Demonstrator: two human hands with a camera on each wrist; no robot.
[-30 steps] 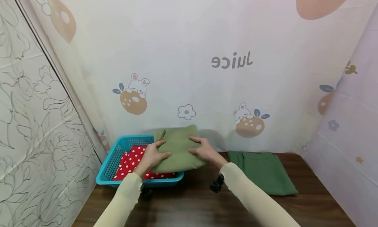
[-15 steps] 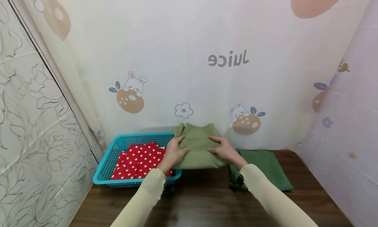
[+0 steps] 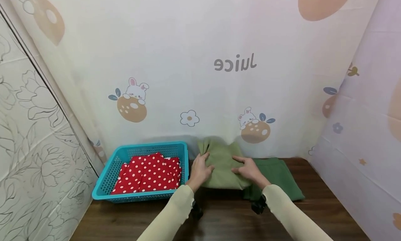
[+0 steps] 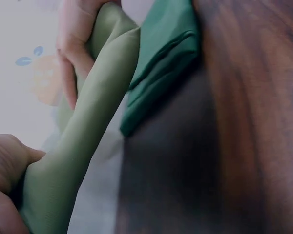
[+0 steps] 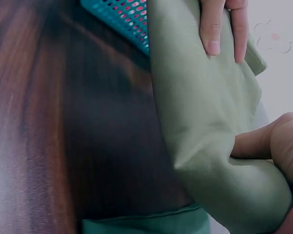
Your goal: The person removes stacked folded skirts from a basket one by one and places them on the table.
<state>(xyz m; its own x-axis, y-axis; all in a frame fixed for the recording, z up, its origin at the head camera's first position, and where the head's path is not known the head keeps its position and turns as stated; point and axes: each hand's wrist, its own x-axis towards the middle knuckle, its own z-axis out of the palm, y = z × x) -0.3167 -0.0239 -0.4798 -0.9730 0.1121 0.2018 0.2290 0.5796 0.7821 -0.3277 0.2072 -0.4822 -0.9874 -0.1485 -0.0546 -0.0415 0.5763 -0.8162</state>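
Observation:
A folded light green cloth [image 3: 220, 164] is held between both hands above the table, in front of the patterned back curtain. My left hand [image 3: 200, 169] grips its left side, thumb on top and the other fingers partly hidden. My right hand [image 3: 249, 169] grips the right side; in the right wrist view its thumb presses a dent into the fabric [image 5: 200, 97]. Below and right of it lies a folded dark green cloth [image 3: 278, 178], partly covered by the light green one in the head view.
A teal plastic basket [image 3: 100, 190] stands at the left with red polka-dot cloth [image 3: 150, 175] folded inside. The dark wooden table [image 3: 232, 220] meets a printed curtain [image 3: 175, 60] behind and side curtains at left and right.
Both hands have carried the light green cloth rightward, away from over the basket, to beside the dark green cloth, and lowered it. The polka-dot cloth in the basket is now fully uncovered.

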